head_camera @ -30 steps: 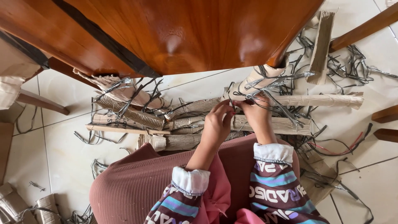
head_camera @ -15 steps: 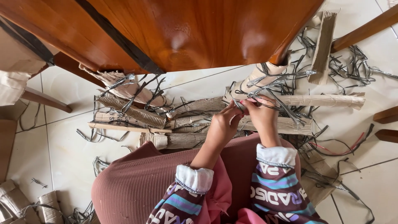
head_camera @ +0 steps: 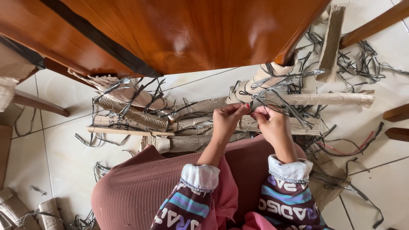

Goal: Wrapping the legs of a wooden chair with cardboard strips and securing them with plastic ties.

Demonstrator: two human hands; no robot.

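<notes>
My left hand [head_camera: 227, 120] and my right hand [head_camera: 272, 124] meet above my lap, fingertips close together, pinching a thin grey plastic strap [head_camera: 266, 101] that runs up to a rolled cardboard bundle [head_camera: 260, 81] just beyond them. Both hands are closed on the strap. My sleeves are striped with white cuffs, and a pink ribbed skirt [head_camera: 140, 187] covers my lap below. Several more rolled corrugated cardboard pieces [head_camera: 200, 140] lie on the tiled floor under and in front of my hands.
A glossy brown wooden tabletop [head_camera: 170, 34] overhangs the upper view. Cardboard rolls [head_camera: 128, 108] tangled with grey straps lie at left, a long roll [head_camera: 328, 99] at right. Loose straps [head_camera: 362, 64] litter the floor at right. Wooden legs [head_camera: 375, 21] cross the right edge; more cardboard rolls [head_camera: 25, 211] lie bottom left.
My hands have stayed at the same bundle, their fingers shifting slightly along the strap. The view has drifted a little.
</notes>
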